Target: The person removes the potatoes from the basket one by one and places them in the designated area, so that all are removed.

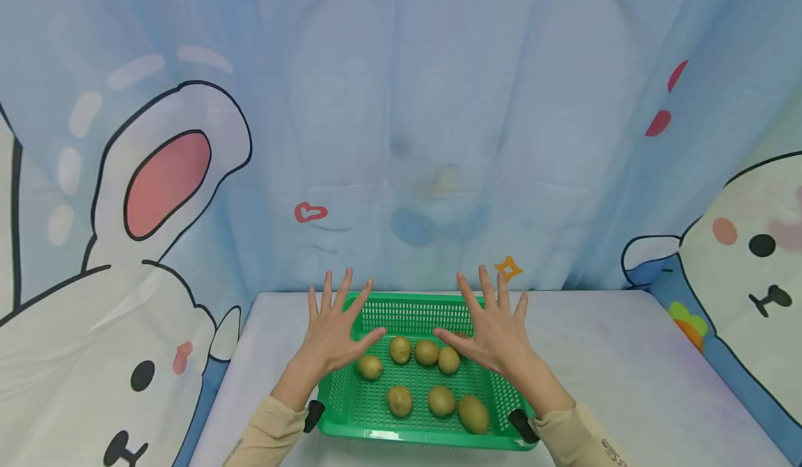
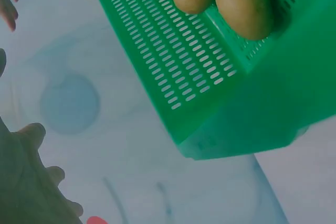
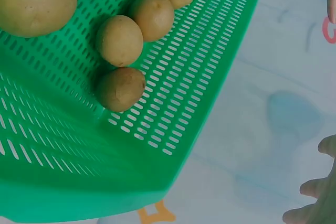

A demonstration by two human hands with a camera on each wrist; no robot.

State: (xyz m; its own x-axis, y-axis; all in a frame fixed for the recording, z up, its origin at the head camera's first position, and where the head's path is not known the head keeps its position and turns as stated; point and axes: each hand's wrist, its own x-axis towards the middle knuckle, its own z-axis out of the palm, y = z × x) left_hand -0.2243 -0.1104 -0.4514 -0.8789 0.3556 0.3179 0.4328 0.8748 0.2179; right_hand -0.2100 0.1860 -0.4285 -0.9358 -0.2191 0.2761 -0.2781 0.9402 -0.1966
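Note:
A green plastic basket (image 1: 426, 436) with slotted walls stands on the table and holds several potatoes (image 1: 399, 401). Above its left side my left hand (image 1: 335, 331) is raised with fingers straight and spread. Over the right side hovers my right hand (image 1: 497, 331), its fingers likewise spread. Neither hand holds anything. One potato at the back right is mostly hidden by the right hand in the head view; the right wrist view shows this brownish potato (image 3: 122, 88) in the basket's corner. The left wrist view has a large potato (image 2: 244, 7) near another corner.
A white cloth-covered table (image 1: 595, 355) extends to both sides of the basket. Behind it hangs a pale blue curtain (image 1: 438, 140) with cartoon animals printed on it. Black straps (image 1: 315, 416) circle both wrists, below beige sleeves (image 1: 269, 432).

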